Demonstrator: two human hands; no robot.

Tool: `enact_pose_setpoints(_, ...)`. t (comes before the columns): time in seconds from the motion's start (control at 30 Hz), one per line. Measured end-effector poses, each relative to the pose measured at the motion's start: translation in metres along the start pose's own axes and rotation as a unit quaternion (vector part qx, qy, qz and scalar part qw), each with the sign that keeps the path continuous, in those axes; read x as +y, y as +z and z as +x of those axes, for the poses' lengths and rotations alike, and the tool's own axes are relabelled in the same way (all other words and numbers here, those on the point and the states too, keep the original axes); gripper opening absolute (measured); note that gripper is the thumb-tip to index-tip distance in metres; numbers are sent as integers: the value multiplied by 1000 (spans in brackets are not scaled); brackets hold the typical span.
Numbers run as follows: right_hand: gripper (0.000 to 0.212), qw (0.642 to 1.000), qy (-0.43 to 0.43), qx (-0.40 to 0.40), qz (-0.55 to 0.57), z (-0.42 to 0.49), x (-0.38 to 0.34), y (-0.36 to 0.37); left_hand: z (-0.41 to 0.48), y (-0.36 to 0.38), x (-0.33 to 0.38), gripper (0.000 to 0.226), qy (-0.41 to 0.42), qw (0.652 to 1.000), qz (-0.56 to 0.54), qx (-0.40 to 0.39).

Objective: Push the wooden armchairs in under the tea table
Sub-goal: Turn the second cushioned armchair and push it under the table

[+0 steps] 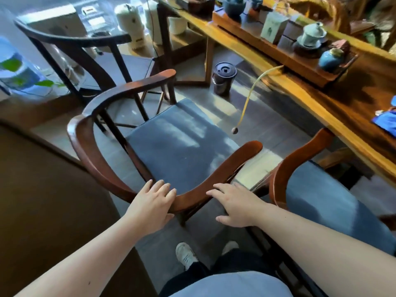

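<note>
A wooden armchair with a curved reddish back rail and a blue-grey seat cushion stands right in front of me, facing the long tea table but apart from it. My left hand rests on the back rail, fingers spread over the top, thumb behind. My right hand lies on the same rail a little to the right, fingers apart. A second armchair with a blue seat stands at the right, its armrest tip at the table's edge. A third, darker armchair stands further off at the upper left.
The table carries a tea tray with a lidded cup, a blue jar and boxes. A yellow hose hangs from the tray. A dark bucket stands on the floor under the table. A brown sofa edge is at my left.
</note>
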State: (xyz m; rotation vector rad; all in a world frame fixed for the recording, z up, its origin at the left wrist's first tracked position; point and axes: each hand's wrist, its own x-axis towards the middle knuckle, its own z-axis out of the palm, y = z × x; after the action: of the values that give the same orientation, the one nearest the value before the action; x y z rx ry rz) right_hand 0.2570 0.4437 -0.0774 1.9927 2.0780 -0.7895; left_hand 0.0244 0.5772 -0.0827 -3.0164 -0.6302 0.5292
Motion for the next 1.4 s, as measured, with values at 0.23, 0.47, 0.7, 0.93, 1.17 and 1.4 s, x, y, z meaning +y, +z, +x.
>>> enact_pose_setpoints(0.23,77,996,-56,-41,-50,66,25,-1,-16,0,-44,73,-2,993,77,-88)
enact_pose_setpoints(0.47,79,983,-98,-146,-54,130,29,1,-13,4,-82,42,-38,978,110,-175)
enact_pose_setpoints(0.7,82,964,-86,-240,-81,164,36,-4,-3,5,-94,37,16,973,111,-200)
enact_pose_setpoints(0.93,93,946,-50,-313,-75,170,37,-5,-8,15,-101,33,70,978,124,-150)
enact_pose_setpoints(1.17,97,963,-123,-205,-126,164,40,4,-5,10,-104,30,69,982,115,-130)
enact_pose_setpoints(1.4,93,966,-119,-190,-127,164,62,-12,19,1,-105,26,62,986,99,-115)
